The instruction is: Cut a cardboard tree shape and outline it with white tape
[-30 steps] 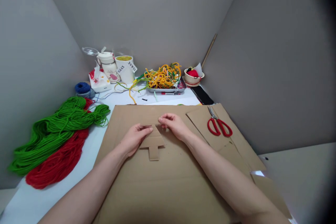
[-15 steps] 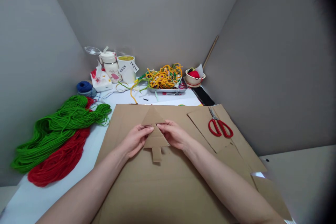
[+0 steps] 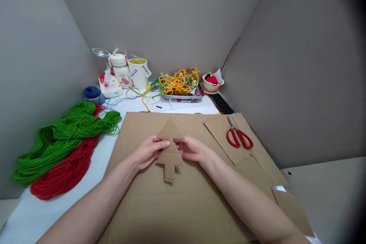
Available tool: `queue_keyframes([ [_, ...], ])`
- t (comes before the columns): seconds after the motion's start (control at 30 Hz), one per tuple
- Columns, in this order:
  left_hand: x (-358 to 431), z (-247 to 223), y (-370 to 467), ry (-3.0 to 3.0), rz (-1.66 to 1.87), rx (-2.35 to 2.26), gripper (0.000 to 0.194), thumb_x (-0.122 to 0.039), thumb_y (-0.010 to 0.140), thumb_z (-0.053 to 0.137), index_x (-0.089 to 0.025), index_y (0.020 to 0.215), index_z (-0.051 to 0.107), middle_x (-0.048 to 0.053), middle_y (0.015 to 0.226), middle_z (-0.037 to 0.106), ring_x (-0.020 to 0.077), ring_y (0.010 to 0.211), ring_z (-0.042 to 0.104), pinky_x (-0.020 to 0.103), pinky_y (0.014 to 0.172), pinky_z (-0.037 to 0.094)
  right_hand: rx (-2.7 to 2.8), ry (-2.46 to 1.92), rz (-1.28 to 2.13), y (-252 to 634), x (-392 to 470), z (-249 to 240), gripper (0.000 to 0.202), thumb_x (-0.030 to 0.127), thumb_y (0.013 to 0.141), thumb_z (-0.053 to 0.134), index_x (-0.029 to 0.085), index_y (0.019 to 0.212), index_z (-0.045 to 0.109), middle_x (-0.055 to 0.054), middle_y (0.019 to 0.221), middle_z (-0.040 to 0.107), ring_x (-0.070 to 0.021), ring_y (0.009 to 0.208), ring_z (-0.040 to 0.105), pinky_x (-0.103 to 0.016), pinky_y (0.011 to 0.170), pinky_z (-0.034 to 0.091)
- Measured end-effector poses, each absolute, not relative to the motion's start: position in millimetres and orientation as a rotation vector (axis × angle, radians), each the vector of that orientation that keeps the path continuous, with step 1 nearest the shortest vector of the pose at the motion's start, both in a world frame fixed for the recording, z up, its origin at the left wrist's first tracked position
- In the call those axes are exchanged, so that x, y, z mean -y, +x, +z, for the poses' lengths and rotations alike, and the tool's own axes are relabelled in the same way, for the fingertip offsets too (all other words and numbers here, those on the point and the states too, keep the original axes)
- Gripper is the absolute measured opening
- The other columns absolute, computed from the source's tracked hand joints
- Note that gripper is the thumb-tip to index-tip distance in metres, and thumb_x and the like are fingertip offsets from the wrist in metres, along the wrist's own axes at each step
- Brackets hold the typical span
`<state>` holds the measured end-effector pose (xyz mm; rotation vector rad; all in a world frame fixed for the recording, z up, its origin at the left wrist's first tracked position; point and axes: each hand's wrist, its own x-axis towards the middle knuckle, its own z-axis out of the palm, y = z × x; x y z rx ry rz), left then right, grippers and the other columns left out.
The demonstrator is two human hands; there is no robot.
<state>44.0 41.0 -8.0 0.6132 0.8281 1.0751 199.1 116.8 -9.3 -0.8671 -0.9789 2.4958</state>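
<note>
The head camera is showing both hands working on one tree-shaped cardboard (image 3: 169, 156), held over the large cardboard sheet (image 3: 171, 213). The left hand (image 3: 149, 150) is pinching its left side, thumb in front and fingers behind; the right hand (image 3: 193, 148) is grasping its right side near the notch, some fingertips being hidden. As for progress — the shape is already showing two tiers and a trunk, with no yarn lying on it; whether the tiers are forming one piece or two, I cannot tell, nor how much work is remaining.

Counting: one pair of red-handled scissors (image 3: 239, 138) is resting on cardboard at the right. One green hank (image 3: 63, 137) and one red hank (image 3: 63, 175) are lying at the left, overlapping, with one dark-blue ball (image 3: 91, 92) just beyond. Farther back, one tray (image 3: 184, 98) is bearing a yellow-orange yarn tangle (image 3: 180, 82) — and one bowl (image 3: 211, 87), one bottle (image 3: 121, 74) and one white cup (image 3: 140, 80) are standing nearby.
</note>
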Motion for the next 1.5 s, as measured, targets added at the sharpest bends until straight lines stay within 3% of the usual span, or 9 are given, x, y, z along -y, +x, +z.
queue_keyframes([
  [0.33,-44.5,-10.4,45.3,0.518,1.260,-0.895,0.024,-0.021,0.072,0.072,-0.012,0.093,0.067,0.010,0.093,0.072,0.0206,0.085,0.067,0.034,0.083,0.050,1.081,-0.968,2.407,215.0,-111.6,2.9,0.021,0.040,0.080,0.055,0.019,0.079,0.060,0.001,0.066,0.058,-0.0121,0.061,0.054,-0.023,0.057,0.040],
  [0.53,-43.4,-5.9,46.7,0.502,1.261,-0.905,0.018,-0.022,0.073,0.071,-0.014,0.088,0.066,0.007,0.086,0.072,0.0178,0.078,0.067,0.029,0.073,0.054,1.397,-1.100,2.057,234.7,-95.6,8.3,0.022,0.032,0.067,0.073,0.017,0.073,0.059,0.005,0.061,0.052,-0.0068,0.051,0.043,-0.021,0.053,0.033],
  [0.7,-44.9,-2.4,42.9,0.416,1.382,-0.906,0.014,-0.024,0.076,0.068,-0.016,0.087,0.065,0.004,0.087,0.070,0.0175,0.081,0.068,0.033,0.077,0.056,1.527,-1.169,1.928,245.6,-84.7,13.3,0.024,0.036,0.068,0.072,0.017,0.071,0.059,0.005,0.060,0.052,-0.0079,0.053,0.044,-0.022,0.054,0.034],
  [0.87,-45.2,-5.0,43.0,0.447,1.337,-1.033,0.012,-0.016,0.071,0.073,-0.013,0.080,0.067,0.001,0.077,0.067,0.0124,0.072,0.065,0.030,0.070,0.059,1.616,-1.153,1.985,255.2,-78.1,15.0,0.025,0.038,0.071,0.071,0.016,0.075,0.060,0.002,0.064,0.057,-0.0091,0.055,0.047,-0.023,0.056,0.037],
  [1.03,-42.3,-4.6,46.3,0.491,1.284,-1.027,0.015,-0.019,0.069,0.075,-0.013,0.080,0.067,0.004,0.083,0.068,0.0153,0.078,0.066,0.032,0.073,0.059,1.502,-1.121,1.937,255.4,-87.5,12.0,0.025,0.043,0.078,0.063,0.017,0.078,0.061,-0.001,0.072,0.062,-0.0098,0.058,0.050,-0.024,0.057,0.039],
  [1.2,-40.8,-3.8,45.3,0.528,1.253,-1.023,0.016,-0.021,0.068,0.076,-0.014,0.078,0.066,0.002,0.082,0.066,0.0136,0.077,0.063,0.034,0.074,0.058,1.477,-1.147,1.784,241.9,-94.7,8.4,0.027,0.041,0.071,0.070,0.017,0.072,0.059,0.002,0.063,0.059,-0.0088,0.054,0.047,-0.023,0.056,0.037],
  [1.4,-40.5,-4.8,47.2,0.613,1.203,-1.084,0.018,-0.031,0.072,0.072,-0.015,0.074,0.064,0.001,0.080,0.064,0.0143,0.076,0.061,0.035,0.074,0.055,1.292,-1.179,1.944,242.2,-92.9,5.6,0.031,0.042,0.064,0.075,0.017,0.070,0.058,0.001,0.063,0.062,-0.0079,0.052,0.047,-0.023,0.054,0.036],
  [1.5,-39.5,-5.4,50.5,0.809,1.221,-1.242,0.023,-0.039,0.076,0.066,-0.017,0.081,0.066,0.001,0.081,0.066,0.0149,0.076,0.061,0.031,0.074,0.053,1.317,-1.228,1.949,249.8,-93.3,4.9,0.031,0.043,0.064,0.075,0.018,0.070,0.058,0.002,0.062,0.061,-0.0079,0.051,0.047,-0.023,0.054,0.036],
])
